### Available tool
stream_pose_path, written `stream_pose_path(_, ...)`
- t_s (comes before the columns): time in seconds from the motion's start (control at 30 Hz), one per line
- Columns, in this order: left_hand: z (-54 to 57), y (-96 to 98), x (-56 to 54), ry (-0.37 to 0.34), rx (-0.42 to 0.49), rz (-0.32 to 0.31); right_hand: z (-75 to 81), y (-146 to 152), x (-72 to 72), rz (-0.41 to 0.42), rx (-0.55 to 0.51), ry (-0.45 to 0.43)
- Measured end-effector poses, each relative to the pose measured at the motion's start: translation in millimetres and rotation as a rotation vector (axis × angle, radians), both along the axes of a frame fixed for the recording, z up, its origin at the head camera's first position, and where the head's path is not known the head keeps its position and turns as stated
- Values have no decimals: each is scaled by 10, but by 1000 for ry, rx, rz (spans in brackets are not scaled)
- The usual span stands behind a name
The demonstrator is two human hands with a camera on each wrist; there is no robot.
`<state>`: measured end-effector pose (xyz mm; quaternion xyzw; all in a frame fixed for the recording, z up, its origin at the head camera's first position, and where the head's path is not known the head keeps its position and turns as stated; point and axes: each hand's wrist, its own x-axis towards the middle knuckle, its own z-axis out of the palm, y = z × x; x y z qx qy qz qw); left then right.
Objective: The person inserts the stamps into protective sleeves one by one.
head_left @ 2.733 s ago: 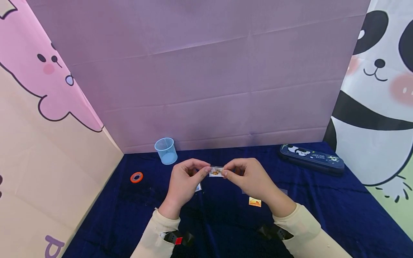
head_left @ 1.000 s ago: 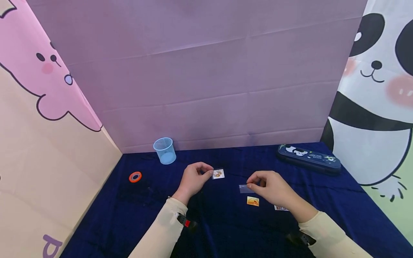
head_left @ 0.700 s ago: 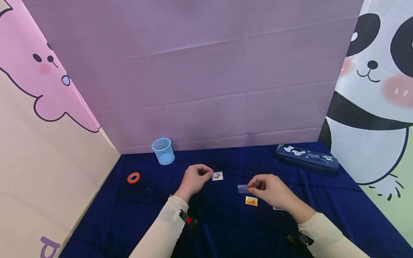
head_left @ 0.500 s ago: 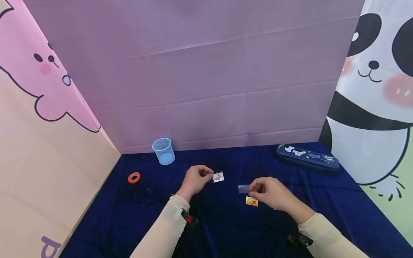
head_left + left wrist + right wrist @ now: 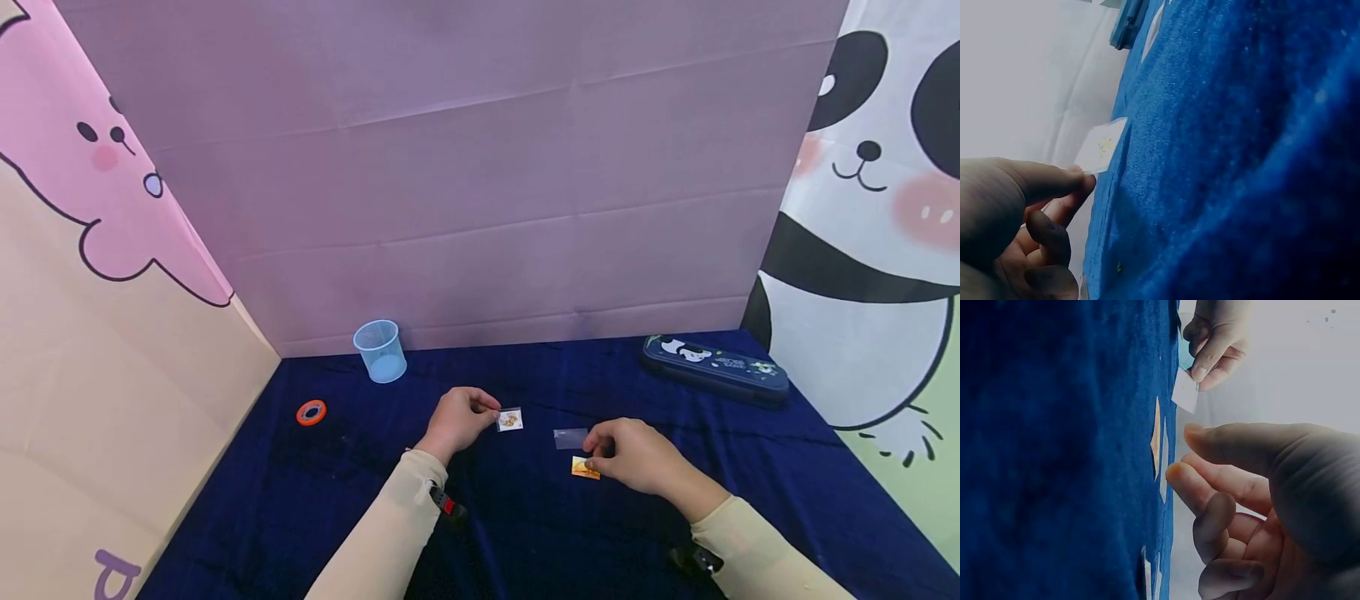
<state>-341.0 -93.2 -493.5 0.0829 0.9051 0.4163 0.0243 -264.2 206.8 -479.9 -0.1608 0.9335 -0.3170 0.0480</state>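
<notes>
Left hand [image 5: 460, 419] pinches small white printed card [image 5: 512, 421] at one edge, card tilted. Right hand [image 5: 633, 456]: grip loose, thumb and forefinger parted, close to orange card [image 5: 582, 470] and clear plastic sleeve [image 5: 567, 439], both flat on blue-covered table [image 5: 517, 533]. Pencil case [image 5: 716, 372] farther back.

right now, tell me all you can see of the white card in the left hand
The white card is small, flat and roughly square, with a tiny yellow-brown print in its middle, too small to make out. It looks like paper, with a clear edge that suggests a plastic sleeve. The left hand pinches it by its left edge, above the dark blue cloth; I can't tell whether the card touches that.
</notes>
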Motion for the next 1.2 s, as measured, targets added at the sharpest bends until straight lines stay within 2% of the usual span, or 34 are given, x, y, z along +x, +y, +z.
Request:
stream_pose_path(0.2, 21, 38, 10, -15, -76, 20, -23, -8, 1, 19, 49, -7)
stream_pose_path(0.47, -11, 62, -13, -19, -142, 37, -19, -9, 12, 30, 74, 16)
stream_pose_path(0.87, -24, 88, -43, 9, -187, 34, -26, -30, 27, 14, 100, 13)
stream_pose_path(1.2, -14, 113, -11, 33, -223, 45, -57, -22, 11, 13, 91, 36)
